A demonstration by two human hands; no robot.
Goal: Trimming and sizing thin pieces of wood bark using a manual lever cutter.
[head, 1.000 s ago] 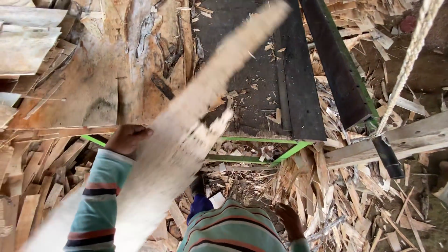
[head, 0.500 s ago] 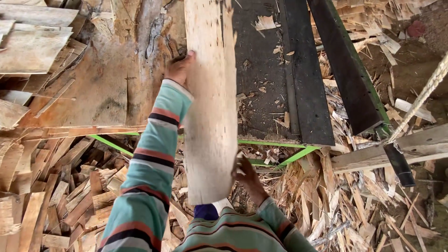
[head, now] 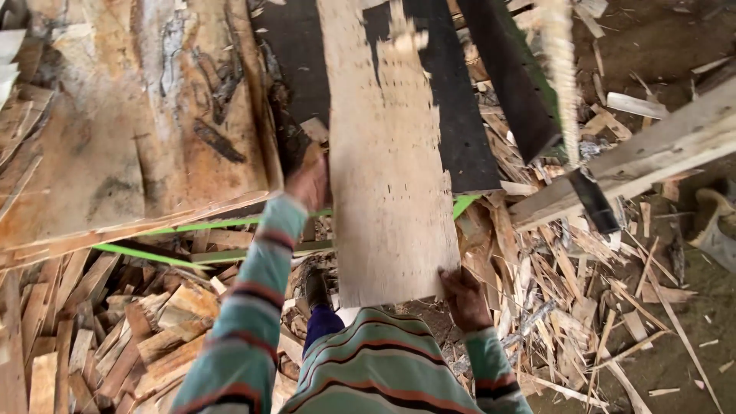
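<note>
Both hands, left hand [head: 308,182] and right hand [head: 463,299], grip the veneer sheet's [head: 387,169] edges.

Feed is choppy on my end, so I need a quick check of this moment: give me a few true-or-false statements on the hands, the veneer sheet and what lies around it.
1. Both hands grip the pale veneer sheet. True: the left hand holds its left edge, the right hand its near right corner.
2. The sheet lies flat on the ground. False: it is held up over the dark conveyor belt.
3. Wood scraps are piled below left. True.
4. The sheet's far end is cleanly cut. False: it is ragged and torn.
5. The person wears a plain white top. False: the striped sleeve shows teal, red and dark bands.
</note>
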